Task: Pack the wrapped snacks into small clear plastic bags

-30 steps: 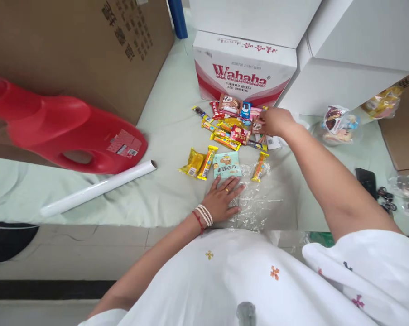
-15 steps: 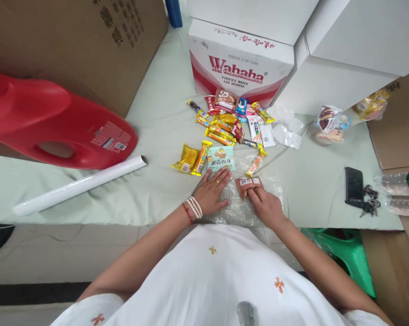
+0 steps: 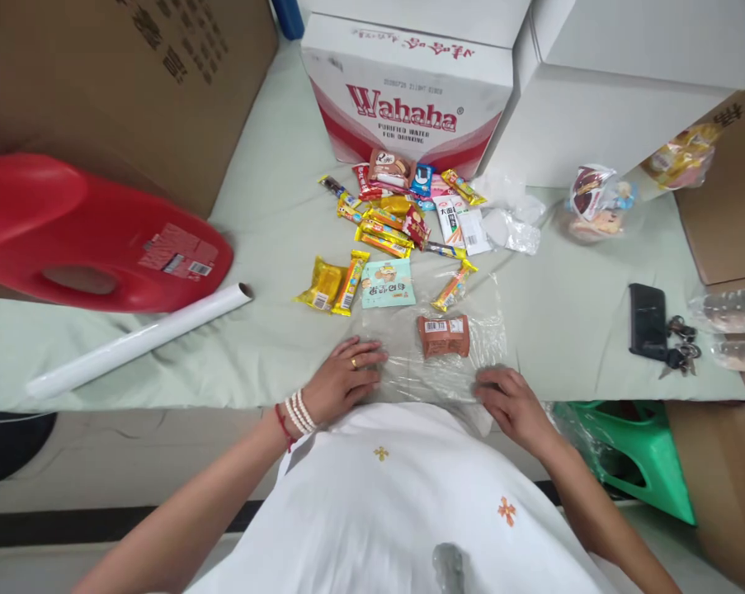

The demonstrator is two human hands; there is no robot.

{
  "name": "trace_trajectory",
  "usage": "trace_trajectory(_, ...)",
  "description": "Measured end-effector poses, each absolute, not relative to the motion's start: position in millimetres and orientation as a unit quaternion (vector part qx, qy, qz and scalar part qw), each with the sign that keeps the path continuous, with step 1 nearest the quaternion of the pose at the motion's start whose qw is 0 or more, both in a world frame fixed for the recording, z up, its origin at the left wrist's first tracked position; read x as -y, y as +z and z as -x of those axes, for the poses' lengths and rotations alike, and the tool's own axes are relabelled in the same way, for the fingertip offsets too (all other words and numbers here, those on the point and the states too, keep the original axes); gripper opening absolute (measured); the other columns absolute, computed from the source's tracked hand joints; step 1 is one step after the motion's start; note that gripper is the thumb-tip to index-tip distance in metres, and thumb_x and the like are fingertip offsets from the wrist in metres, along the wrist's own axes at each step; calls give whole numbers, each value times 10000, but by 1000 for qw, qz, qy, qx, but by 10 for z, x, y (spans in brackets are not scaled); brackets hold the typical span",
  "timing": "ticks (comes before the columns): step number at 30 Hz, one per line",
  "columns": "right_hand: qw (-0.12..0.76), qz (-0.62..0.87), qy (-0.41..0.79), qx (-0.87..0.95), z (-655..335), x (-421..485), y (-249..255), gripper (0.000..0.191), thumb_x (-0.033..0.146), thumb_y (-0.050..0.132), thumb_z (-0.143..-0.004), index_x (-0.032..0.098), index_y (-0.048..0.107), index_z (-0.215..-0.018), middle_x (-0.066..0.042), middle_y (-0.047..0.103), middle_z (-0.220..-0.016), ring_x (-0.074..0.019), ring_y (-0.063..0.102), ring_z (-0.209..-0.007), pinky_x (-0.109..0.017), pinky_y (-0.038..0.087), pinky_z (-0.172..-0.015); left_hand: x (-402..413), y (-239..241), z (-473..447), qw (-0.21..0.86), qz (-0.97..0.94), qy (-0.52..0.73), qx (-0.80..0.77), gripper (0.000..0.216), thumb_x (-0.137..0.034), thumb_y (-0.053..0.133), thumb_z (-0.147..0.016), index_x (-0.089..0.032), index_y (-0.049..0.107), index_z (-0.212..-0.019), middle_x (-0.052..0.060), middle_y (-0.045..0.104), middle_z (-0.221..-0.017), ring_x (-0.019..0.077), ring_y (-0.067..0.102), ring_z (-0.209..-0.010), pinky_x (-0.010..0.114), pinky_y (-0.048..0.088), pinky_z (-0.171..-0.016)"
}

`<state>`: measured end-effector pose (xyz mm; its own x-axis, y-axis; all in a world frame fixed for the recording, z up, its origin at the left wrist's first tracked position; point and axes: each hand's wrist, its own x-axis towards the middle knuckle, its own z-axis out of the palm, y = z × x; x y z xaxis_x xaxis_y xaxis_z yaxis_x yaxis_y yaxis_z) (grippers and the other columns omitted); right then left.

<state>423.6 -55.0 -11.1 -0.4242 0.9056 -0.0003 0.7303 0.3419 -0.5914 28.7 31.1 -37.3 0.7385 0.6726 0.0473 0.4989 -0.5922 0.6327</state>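
**Small brown wrapped snack packet (image 3: 445,336) is lying on a thin transparent plastic film (image 3: 403,363)**

The brown packet is lying flat, label side up, on the film, a little toward its right side. Whether the film is a single sheet or a bag, I cannot tell. The left hand (image 3: 341,379) is resting at the film's left side, its fingers loosely bent; the right hand (image 3: 516,404) is resting at the near right corner, its fingers more curled. Neither hand is touching the packet, and whether the fingers are pinching the film, I cannot tell.

In my judgement, the step in hand is concerning the film's near edge. For doing it well, both hands should be working evenly and gently, because such thin film is probably wrinkling and tearing easily. A sudden pull could be sliding the packet sideways.

Just beyond the packet, a pale mint-green square packet (image 3: 388,283) and a slim yellow wrapped bar (image 3: 455,285) are lying near the film's far side, so a pull should be leaving these undisturbed. Farther away, a mixed pile of colourful wrapped snacks (image 3: 384,227) is spreading before a white-and-red cardboard box (image 3: 409,99) on the cloth-covered table (image 3: 285,346).
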Motion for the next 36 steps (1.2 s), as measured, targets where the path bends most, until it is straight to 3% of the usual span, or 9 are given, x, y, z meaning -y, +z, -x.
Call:
trace_trajectory(6,132,459,370,797,-4373,118,212,250,362,562,-1026,279,737,-1183,-87,729,-1149,-229,692,-1037,-387,582,-883,-437,-324,-370,317,-870,162,-340,186,-309,587,-969,-252,761,-937,78,766,-1235,260,648,-1257,499,418,-1124)
trace_trajectory(9,124,524,278,795,-4172,-142,304,314,382,515,-1043,284,694,-1282,-100,709,-1226,-245,698,-1064,-372,587,-831,-383,-307,-364,293,-885,163,-324,181,-276,586,-954,-239,762,-928,91,735,-1302,273,613,-1315,523,400,-1150)
trace_trajectory(12,56,530,199,823,-3823,-398,281,487,348,640,-972,257,582,-1447,-131,583,-1476,-318,635,-1224,-422,578,-863,-287,-308,-348,256,-897,177,-312,168,-234,593,-943,-229,761,-938,109,687,-1387,287,549,-1398,538,390,-1169)
trace_trajectory(16,-26,506,170,845,-3559,-587,320,410,261,626,-971,210,624,-1378,-137,645,-1388,-310,651,-1150,-414,551,-864,-170,-322,-301,234,-899,194,-316,161,-200,599,-947,-234,755,-962,106,659,-1433,283,516,-1438,523,418,-1160)
trace_trajectory(20,8,519,160,840,-3520,-613,415,415,267,590,-991,236,593,-1406,-121,663,-1346,-278,644,-1139,-357,534,-831,-109,-350,-247,240,-892,207,-324,152,-190,601,-957,-234,745,-980,103,684,-1399,269,559,-1405,516,420,-1165)
trace_trajectory(25,23,480,205,852,-3405,-568,211,420,244,574,-1000,203,575,-1418,-163,602,-1421,-309,630,-1207,-449,554,-944,-129,-335,-220,261,-880,232,-322,129,-182,636,-936,-229,744,-987,118,689,-1385,288,576,-1385,531,441,-1143)
trace_trajectory(31,141,421,283,850,-3843,-48,212,740,405,642,-985,278,292,-1625,-172,373,-1620,-313,403,-1486,-527,450,-1155,-152,-302,-231,303,-839,302,-336,142,-172,646,-942,-219,732,-1044,128,718,-1319,265,644,-1291,478,531,-1066)
trace_trajectory(33,109,423,279,855,-4013,196,196,760,406,688,-954,281,330,-1613,-168,384,-1617,-336,396,-1479,-561,442,-1152,-147,-317,-262,308,-821,318,-360,141,-176,624,-953,-222,731,-1033,118,745,-1255,250,681,-1223,461,551,-1037)
trace_trajectory(36,99,453,228,856,-4119,453,57,471,260,641,-977,251,565,-1442,-164,517,-1509,-340,461,-1397,-576,464,-1104,-155,-330,-318,322,-791,320,-411,133,-206,604,-972,-225,730,-1009,105,769,-1168,237,706,-1150,443,566,-1004)
